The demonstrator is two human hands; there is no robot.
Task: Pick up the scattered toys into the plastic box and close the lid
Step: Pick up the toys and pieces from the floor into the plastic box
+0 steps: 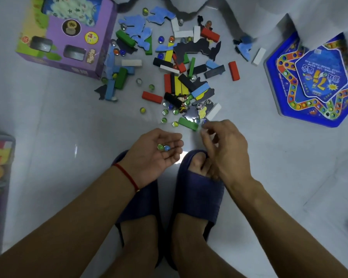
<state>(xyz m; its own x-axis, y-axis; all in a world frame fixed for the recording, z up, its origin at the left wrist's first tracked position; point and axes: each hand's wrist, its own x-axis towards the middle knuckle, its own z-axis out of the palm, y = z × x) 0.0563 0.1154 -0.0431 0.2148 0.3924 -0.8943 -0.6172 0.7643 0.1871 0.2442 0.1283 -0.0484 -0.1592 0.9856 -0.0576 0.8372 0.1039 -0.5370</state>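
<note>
Scattered toys (181,77) lie on the pale floor ahead of me: coloured wooden blocks, glass marbles, foam puzzle pieces and a small doll figure (181,101). My left hand (149,159) is palm up with relaxed fingers, and a green and a blue marble (163,147) rest in it. My right hand (225,149) hovers just below a green block (187,123). Its blurred fingertips are pinched together on what looks like a small marble (203,125). The clear plastic box (2,137), with toys inside, shows at the left edge.
A purple cardboard game box (68,37) stands at the upper left. A blue hexagonal board game (313,77) lies at the right. White fabric hangs along the top. My feet in dark blue slippers (199,197) are below my hands.
</note>
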